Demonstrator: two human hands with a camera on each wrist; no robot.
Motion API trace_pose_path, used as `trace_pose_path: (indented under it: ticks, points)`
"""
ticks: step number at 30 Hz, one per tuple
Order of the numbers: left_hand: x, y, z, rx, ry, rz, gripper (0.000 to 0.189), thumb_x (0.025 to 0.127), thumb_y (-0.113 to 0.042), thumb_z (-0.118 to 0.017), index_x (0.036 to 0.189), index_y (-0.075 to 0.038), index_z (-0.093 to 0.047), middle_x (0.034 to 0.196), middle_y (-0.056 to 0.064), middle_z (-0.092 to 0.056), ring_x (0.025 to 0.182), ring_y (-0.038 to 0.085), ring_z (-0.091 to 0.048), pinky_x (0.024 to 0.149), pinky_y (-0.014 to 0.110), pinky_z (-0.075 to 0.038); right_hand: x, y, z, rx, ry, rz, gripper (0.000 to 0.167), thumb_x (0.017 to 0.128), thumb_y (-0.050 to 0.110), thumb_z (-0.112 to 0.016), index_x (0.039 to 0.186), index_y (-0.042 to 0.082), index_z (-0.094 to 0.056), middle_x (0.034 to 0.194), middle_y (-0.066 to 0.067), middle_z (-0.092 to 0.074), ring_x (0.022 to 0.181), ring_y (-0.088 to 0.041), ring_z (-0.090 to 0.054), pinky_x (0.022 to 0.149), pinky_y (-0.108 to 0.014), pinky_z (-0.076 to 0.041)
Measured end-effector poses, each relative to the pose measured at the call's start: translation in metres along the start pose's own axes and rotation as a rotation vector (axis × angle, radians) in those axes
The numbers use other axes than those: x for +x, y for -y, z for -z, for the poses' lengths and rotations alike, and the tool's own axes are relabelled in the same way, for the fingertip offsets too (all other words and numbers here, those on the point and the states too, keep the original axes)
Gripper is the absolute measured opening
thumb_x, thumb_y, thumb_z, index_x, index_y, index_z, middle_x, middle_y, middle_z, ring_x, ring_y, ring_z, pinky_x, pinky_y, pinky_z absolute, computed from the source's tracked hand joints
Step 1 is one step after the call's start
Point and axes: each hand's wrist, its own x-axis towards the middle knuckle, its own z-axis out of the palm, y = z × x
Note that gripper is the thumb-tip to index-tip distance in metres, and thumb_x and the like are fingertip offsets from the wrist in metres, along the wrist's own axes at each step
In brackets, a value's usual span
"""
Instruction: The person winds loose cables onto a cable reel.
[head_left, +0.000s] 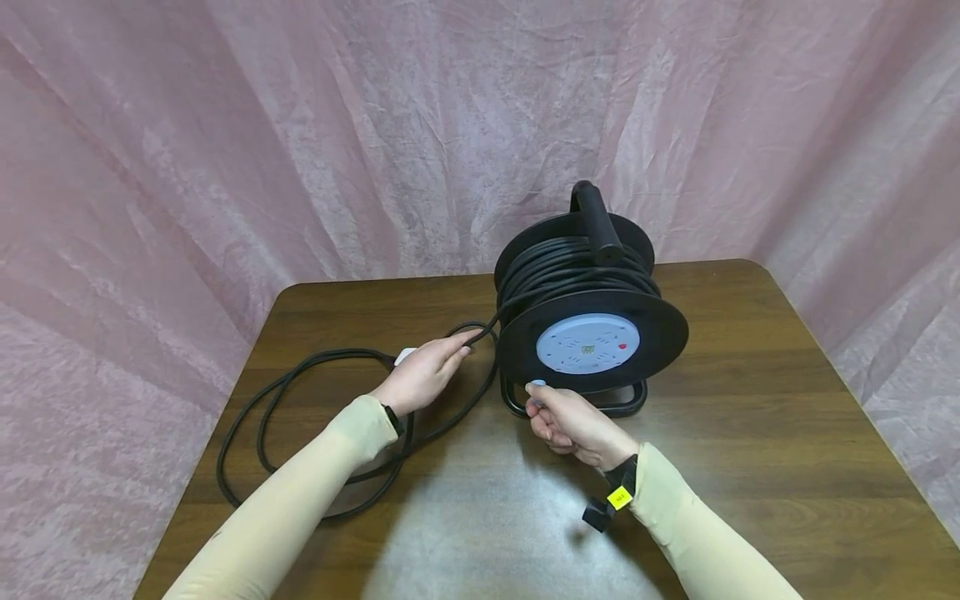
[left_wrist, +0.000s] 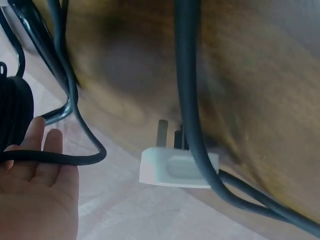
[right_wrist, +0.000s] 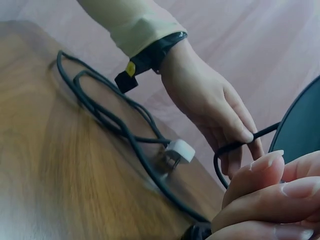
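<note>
A black cable reel (head_left: 592,337) stands on the table, its drum wound with black cable (head_left: 558,262) and its front disc carrying a pale socket panel (head_left: 588,343). My right hand (head_left: 576,427) pinches a light-blue winding knob (head_left: 537,383) at the disc's lower left rim. Left of the reel, my left hand (head_left: 426,368) holds the cable leading off the drum; in the right wrist view the thumb (right_wrist: 244,134) lies over it with fingers beneath. Loose cable trails in loops to the left, ending in a white plug (left_wrist: 172,167) with its pins showing, partly hidden behind the left hand in the head view.
The wooden table (head_left: 757,433) has rounded far corners. A pink curtain (head_left: 420,142) hangs behind and on both sides. The reel's carrying handle (head_left: 597,225) rises above the drum, and its tubular black stand (head_left: 626,408) rests on the tabletop.
</note>
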Motion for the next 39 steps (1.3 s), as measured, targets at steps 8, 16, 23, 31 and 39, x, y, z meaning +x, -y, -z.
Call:
trace_pose_path:
  ticks: [8,16,23,31,39]
  points:
    - [0.001,-0.003,0.007,0.076,-0.032,0.014,0.046,0.113,-0.03,-0.042,0.159,-0.027,-0.039,0.153,0.001,-0.05,0.142,0.021,-0.043,0.115,0.044,-0.035,0.002,0.014,-0.016,-0.003,0.062,0.033,0.039,0.109,0.037,-0.045,0.09,0.004,-0.049,0.055,0.002,-0.044,0.037,-0.004,-0.027,0.039,-0.02,-0.02]
    - [0.011,-0.01,0.01,0.073,-0.052,-0.018,0.044,0.113,-0.028,-0.041,0.156,-0.018,-0.044,0.154,0.002,-0.047,0.144,0.02,-0.04,0.117,0.042,-0.032,0.0,0.034,-0.03,-0.024,0.091,0.067,0.041,0.108,0.041,-0.045,0.092,0.004,-0.049,0.054,0.002,-0.044,0.036,-0.005,-0.03,0.041,-0.022,-0.023]
    - [0.015,-0.011,0.01,0.034,-0.071,-0.004,0.033,0.113,-0.029,-0.041,0.14,-0.015,-0.055,0.14,0.002,-0.057,0.132,0.017,-0.052,0.108,0.042,-0.043,-0.005,0.052,-0.036,0.023,0.127,0.105,0.041,0.109,0.041,-0.046,0.092,0.004,-0.05,0.054,0.001,-0.043,0.035,-0.004,-0.03,0.039,-0.02,-0.022]
    - [0.018,-0.011,0.001,-0.14,-0.012,0.005,0.019,0.113,-0.027,-0.042,0.115,-0.015,-0.056,0.121,0.0,-0.061,0.118,0.017,-0.058,0.101,0.041,-0.046,-0.013,0.068,-0.038,0.067,0.165,0.151,0.04,0.109,0.042,-0.047,0.092,0.006,-0.05,0.056,0.001,-0.044,0.036,-0.004,-0.031,0.039,-0.019,-0.022]
    - [0.016,-0.013,-0.013,-0.098,0.055,0.022,0.02,0.113,-0.024,-0.043,0.117,-0.011,-0.057,0.114,0.002,-0.066,0.107,0.014,-0.06,0.094,0.038,-0.048,-0.023,0.081,-0.034,0.095,0.198,0.23,0.04,0.11,0.041,-0.044,0.095,0.004,-0.049,0.056,0.0,-0.042,0.037,-0.005,-0.032,0.041,-0.019,-0.023]
